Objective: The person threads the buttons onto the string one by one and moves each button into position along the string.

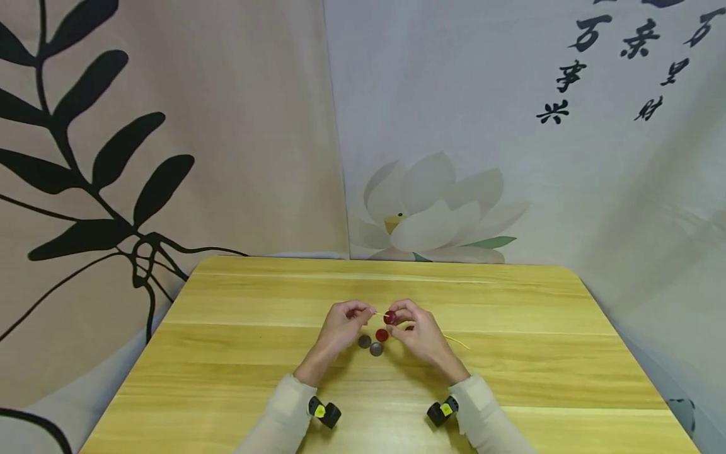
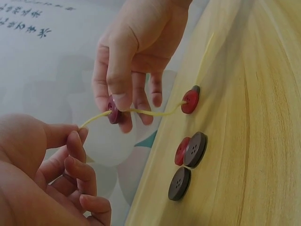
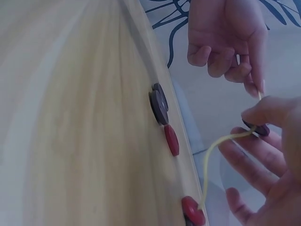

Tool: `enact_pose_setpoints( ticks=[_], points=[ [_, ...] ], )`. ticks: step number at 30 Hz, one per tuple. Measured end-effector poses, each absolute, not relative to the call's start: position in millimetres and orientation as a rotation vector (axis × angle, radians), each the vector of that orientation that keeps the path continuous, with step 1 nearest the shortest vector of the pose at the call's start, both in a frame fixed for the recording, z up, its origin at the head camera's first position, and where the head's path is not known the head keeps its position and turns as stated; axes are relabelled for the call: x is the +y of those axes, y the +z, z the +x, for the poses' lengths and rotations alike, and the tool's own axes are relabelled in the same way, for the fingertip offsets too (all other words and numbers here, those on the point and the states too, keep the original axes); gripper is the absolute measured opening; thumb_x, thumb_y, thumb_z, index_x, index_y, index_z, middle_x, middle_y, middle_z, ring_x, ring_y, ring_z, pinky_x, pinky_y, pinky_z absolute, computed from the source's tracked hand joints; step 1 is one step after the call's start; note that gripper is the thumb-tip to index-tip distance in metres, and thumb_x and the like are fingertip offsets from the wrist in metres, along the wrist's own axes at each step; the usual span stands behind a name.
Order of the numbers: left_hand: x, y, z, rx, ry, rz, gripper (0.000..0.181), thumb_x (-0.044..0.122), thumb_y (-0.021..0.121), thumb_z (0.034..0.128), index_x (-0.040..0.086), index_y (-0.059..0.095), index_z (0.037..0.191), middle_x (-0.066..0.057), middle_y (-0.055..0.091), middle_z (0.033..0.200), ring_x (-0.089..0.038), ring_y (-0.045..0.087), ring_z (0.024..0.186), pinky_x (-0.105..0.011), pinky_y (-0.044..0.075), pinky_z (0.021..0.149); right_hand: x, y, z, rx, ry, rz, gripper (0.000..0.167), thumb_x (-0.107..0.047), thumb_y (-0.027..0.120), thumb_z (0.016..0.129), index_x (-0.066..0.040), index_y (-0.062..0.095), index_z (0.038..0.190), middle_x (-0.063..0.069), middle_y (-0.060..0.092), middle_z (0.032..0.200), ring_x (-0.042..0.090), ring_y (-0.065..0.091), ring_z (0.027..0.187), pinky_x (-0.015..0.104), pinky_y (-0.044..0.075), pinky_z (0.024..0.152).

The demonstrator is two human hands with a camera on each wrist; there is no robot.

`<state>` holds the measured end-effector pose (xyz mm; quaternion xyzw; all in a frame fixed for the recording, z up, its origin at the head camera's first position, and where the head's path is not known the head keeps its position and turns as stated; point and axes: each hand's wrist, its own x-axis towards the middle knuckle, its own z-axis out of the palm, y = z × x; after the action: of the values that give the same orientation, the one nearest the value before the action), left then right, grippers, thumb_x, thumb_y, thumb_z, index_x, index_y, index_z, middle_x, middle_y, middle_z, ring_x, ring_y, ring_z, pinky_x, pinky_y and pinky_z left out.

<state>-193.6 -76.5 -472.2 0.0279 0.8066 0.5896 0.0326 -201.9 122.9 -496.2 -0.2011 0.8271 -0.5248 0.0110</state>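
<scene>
Between the thumb and fingers of my right hand (image 1: 420, 333) is a dark red button (image 2: 113, 109), with a yellow cord (image 2: 157, 113) running through it. My left hand (image 1: 343, 325) pinches the cord's end just left of that button. Farther along, the cord passes through a red button (image 2: 190, 101) on the table, with a dark piece at its edge. Another red button (image 1: 382, 335) and two dark grey-brown buttons (image 1: 365, 342) (image 1: 376, 349) lie on the wood between and below the hands.
The wooden table (image 1: 227, 353) fills the lower view. The cord's tail stretches right past my right hand. Behind stand fabric backdrops (image 1: 272, 126) with printed leaves, a flower and characters. Each wrist wears a small black camera.
</scene>
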Motion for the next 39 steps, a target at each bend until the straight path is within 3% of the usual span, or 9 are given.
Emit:
enact_pose_setpoints(
  ticks=[9, 12, 17, 26, 34, 39],
  points=[
    [-77.9, -471.3, -194.0, 2.475, 1.828, 0.078, 0.024, 0.024, 0.064, 0.097, 0.001, 0.073, 0.101, -0.019, 0.065, 0.091, -0.014, 0.053, 0.074, -0.028, 0.044, 0.067, 128.4, -498.1, -204.3, 2.605, -1.631, -0.628, 0.028, -0.006, 0.073, 0.087, -0.015, 0.062, 0.111, -0.002, 0.072, 0.098, 0.019, 0.066, 0.094, 0.044, 0.055, 0.08],
    [-77.5, -470.3, -193.5, 2.47, 1.83, 0.079, 0.024, 0.023, 0.064, 0.0969, 0.002, 0.073, 0.101, -0.02, 0.065, 0.092, -0.014, 0.053, 0.075, -0.029, 0.044, 0.068, 129.6, -497.9, -204.0, 2.598, -1.637, -0.614, 0.028, -0.006, 0.073, 0.087, -0.016, 0.063, 0.111, -0.001, 0.071, 0.1, 0.021, 0.066, 0.097, 0.048, 0.055, 0.083],
    [-77.3, -470.3, -193.3, 2.474, 1.844, 0.085, 0.019, 0.023, 0.065, 0.0964, 0.006, 0.074, 0.096, -0.009, 0.064, 0.084, -0.015, 0.053, 0.075, -0.029, 0.044, 0.068, 132.6, -499.0, -205.0, 2.559, -1.654, -0.623, 0.029, -0.004, 0.073, 0.087, -0.014, 0.063, 0.112, 0.003, 0.071, 0.107, 0.025, 0.064, 0.106, 0.053, 0.052, 0.092],
    [-77.5, -471.0, -193.4, 2.464, 1.845, 0.08, 0.024, 0.023, 0.064, 0.0973, 0.002, 0.073, 0.1, -0.015, 0.064, 0.088, -0.015, 0.053, 0.074, -0.028, 0.044, 0.067, 137.6, -499.1, -205.4, 2.539, -1.644, -0.65, 0.028, -0.004, 0.072, 0.088, -0.013, 0.063, 0.113, 0.005, 0.068, 0.115, 0.029, 0.061, 0.114, 0.054, 0.049, 0.095],
    [-77.5, -469.6, -191.9, 2.447, 1.853, 0.069, 0.023, 0.024, 0.064, 0.0975, 0.003, 0.073, 0.1, -0.021, 0.064, 0.094, -0.038, 0.059, 0.088, -0.028, 0.044, 0.068, 140.4, -500.7, -207.7, 2.551, -1.611, -0.657, 0.029, -0.005, 0.073, 0.088, -0.012, 0.062, 0.114, 0.005, 0.068, 0.116, 0.029, 0.06, 0.115, 0.053, 0.049, 0.097],
    [-77.5, -468.7, -191.9, 2.448, 1.858, 0.065, 0.023, 0.023, 0.064, 0.0975, 0.002, 0.073, 0.101, -0.017, 0.064, 0.091, -0.038, 0.059, 0.088, -0.028, 0.045, 0.069, 142.9, -499.6, -208.5, 2.537, -1.59, -0.641, 0.032, -0.004, 0.071, 0.089, -0.005, 0.061, 0.119, 0.01, 0.067, 0.121, 0.031, 0.058, 0.118, 0.052, 0.049, 0.097]
  ],
)
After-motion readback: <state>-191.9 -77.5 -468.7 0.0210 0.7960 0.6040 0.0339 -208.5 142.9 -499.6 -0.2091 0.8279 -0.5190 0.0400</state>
